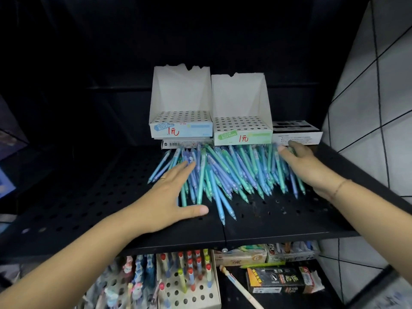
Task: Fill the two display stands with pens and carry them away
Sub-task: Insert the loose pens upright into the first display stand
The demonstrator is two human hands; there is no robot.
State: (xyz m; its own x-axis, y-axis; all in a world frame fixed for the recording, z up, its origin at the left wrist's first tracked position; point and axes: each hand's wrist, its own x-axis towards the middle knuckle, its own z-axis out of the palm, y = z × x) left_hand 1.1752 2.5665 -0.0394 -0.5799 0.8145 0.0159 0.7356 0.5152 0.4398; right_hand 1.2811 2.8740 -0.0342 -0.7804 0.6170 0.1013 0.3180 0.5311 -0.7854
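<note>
The pens [225, 172] lie heaped loose on the black shelf [89, 197], just before both stands; we judge gathering is in hand. The left hand [176, 192] lies flat and spread on the heap, the right hand [301, 161] rests open at its right edge, neither gripping. The blue-labelled stand [180, 94] and green-labelled stand [240, 101] show every hole vacant. Next calls for pinching pens and seating them upright

Got both arms stretched out forward here. My left hand [176, 192] is flat, palm down, fingers straight and pointing to about 1 o'clock, thumb splayed toward 3. My right hand [305, 166] is palm down too, fingers relaxed, aimed at 11.
</note>
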